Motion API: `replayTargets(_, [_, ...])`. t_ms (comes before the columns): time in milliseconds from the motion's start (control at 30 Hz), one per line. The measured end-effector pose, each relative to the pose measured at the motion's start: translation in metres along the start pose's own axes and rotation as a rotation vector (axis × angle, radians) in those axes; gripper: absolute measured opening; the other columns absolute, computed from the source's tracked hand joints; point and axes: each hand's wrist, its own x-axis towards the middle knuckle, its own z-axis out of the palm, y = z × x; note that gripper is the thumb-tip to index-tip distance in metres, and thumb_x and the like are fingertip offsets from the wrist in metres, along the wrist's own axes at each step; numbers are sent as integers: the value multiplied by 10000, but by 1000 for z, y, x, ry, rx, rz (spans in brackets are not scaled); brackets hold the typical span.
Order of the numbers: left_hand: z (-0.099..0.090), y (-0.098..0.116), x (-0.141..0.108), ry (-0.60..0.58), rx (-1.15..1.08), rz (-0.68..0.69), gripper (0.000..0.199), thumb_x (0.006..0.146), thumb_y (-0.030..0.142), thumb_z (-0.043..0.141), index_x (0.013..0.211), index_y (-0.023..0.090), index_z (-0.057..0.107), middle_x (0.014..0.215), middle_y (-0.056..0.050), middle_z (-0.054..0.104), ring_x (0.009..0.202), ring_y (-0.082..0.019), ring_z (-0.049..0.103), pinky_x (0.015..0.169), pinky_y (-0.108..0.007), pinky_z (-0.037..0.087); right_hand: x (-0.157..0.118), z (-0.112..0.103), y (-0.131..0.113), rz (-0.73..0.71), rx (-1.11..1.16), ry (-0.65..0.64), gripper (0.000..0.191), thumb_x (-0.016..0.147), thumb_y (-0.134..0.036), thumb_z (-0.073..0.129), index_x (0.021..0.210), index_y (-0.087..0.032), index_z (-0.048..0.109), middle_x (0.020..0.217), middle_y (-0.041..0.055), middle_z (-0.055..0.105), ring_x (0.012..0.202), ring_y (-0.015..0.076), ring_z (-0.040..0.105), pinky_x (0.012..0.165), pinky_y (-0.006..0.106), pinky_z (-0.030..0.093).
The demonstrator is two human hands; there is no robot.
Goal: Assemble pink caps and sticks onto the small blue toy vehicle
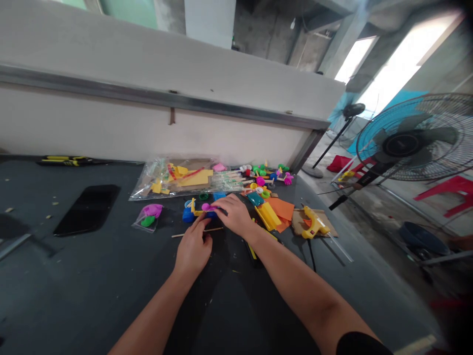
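A small craft piece (188, 214) of yellow strip and blue lumps lies in front of my hands on the dark tabletop. My left hand (192, 249) has its fingertips pressed on the yellow strip, steadying it from the near side. Over the same spot, my right hand (233, 215) pinches a small pink modelling-clay piece (206, 207) with a rounded end. The fingers partly cover where the pink clay meets the strip. A thin wooden stick (181, 235) lies by my left fingers. Beside it is a small bag of pink and green clay (150, 217).
Behind lies a clear plastic bag (173, 177) with yellow pieces. Colourful clay models (260, 181) stand at the back right. Orange sheets (283, 209) and a yellow glue gun (315, 224) are to the right, a black phone (87, 209) to the left. A fan (401, 143) stands beyond the table.
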Motion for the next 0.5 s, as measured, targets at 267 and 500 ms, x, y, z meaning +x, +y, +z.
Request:
replayTargets(267, [-3, 5, -4, 49, -65, -36, 378, 788, 109, 412, 1119, 176, 581, 1305, -105, 526, 1168, -232, 526, 964, -384, 453, 8, -23, 7, 269, 146, 202, 206, 855, -345, 532, 921, -221, 683, 896, 36, 684, 839, 174, 591, 779, 295, 461])
replayTargets(500, [-7, 10, -5, 109, -168, -9, 293, 814, 142, 423, 1038, 196, 605, 1139, -87, 612, 1068, -219, 576, 933, -378, 464, 15, -36, 10, 589, 540, -104, 237, 776, -369, 576, 834, -183, 710, 662, -7, 657, 469, 84, 487, 453, 199, 416])
